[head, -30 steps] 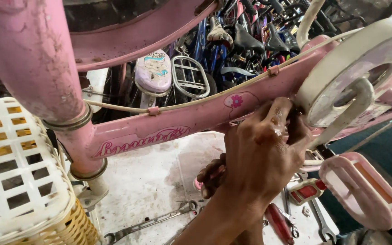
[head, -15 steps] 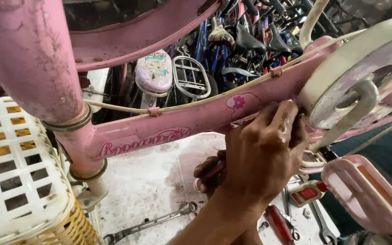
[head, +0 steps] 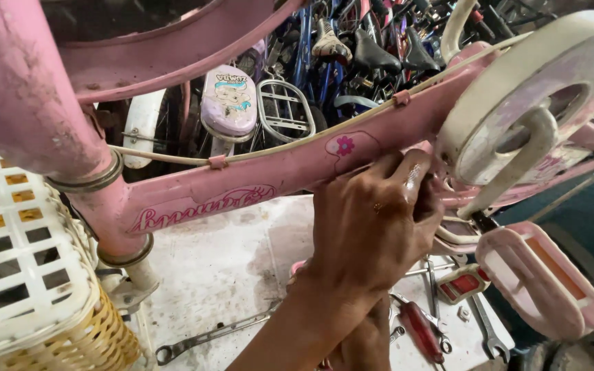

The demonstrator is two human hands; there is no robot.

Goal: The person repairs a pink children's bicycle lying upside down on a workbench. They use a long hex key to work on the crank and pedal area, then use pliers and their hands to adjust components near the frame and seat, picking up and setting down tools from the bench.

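A pink child's bicycle frame (head: 256, 185) slants across the view. At its right end are a white chain guard (head: 517, 89), a white crank arm (head: 517, 165) and a pink pedal (head: 537, 282). My left hand (head: 369, 233) reaches up from below, its fingers curled tight on a part at the bottom bracket, just left of the chain guard. The hand's own back hides that part. Of my right hand only the forearm (head: 362, 340) shows, rising behind my left wrist. The right hand itself is covered.
A white and yellow woven basket (head: 22, 261) fills the lower left. On the concrete floor lie a long wrench (head: 207, 336), a red-handled screwdriver (head: 424, 333), another wrench (head: 486, 330) and a red and white reflector (head: 462, 283). Behind the frame stand a purple saddle (head: 228, 103) and several parked bicycles (head: 352, 41).
My left hand stays at the bottom bracket and has shifted its fingers slightly. The fingers of the lower hand, seen left of the wrist before, are now covered.
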